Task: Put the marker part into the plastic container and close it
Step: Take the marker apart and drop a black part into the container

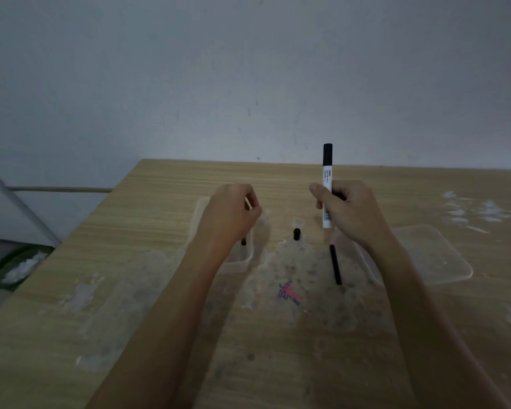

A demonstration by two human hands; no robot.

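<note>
My right hand [348,214] grips a white marker barrel [327,184] with a black cap, held upright above the table. My left hand [230,214] hovers with curled fingers over a clear plastic container [196,214] and hides most of it. A short black end [243,241] shows just under that hand; I cannot tell whether it is held or lies in the container. A small black marker piece [296,234] stands on the table between my hands. A thin black rod [335,264] lies under my right wrist.
The container's clear lid [437,255] lies flat at the right, partly under my right forearm. The wooden table [130,290] has pale stains and a red and blue scribble [289,292]. A green bin [15,268] stands on the floor past the table's left edge.
</note>
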